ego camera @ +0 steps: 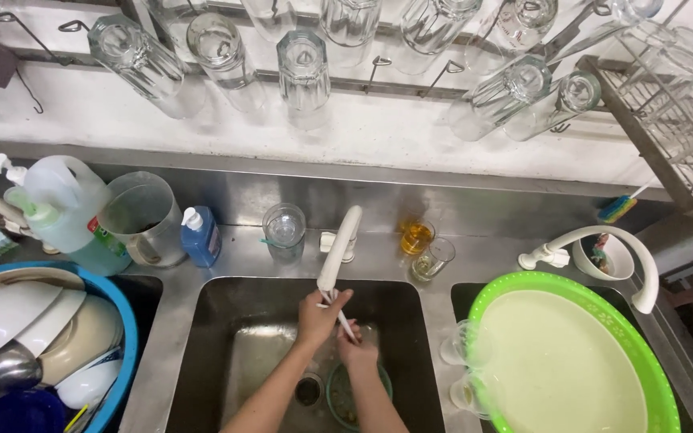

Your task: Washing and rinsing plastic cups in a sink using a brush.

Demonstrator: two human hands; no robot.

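Note:
Both of my hands are in the middle steel sink [226, 321], right under the white faucet spout [338, 244]. My left hand [317, 318] is closed around the upper part of a thin white stick-like utensil [346, 324]. My right hand [357, 350] grips or rubs its lower end; what kind of utensil it is cannot be made out. Below my hands a small green bowl [380, 386] sits on the sink floor beside the drain [307, 390].
A blue tub [124, 337] of white bowls and a ladle fills the left sink. A green basin [643, 353] of cloudy water fills the right one, with clear glasses [463, 346] beside it. Soap bottles [200, 235], a jug [144, 216] and small glasses [417, 236] line the ledge. Glasses hang overhead.

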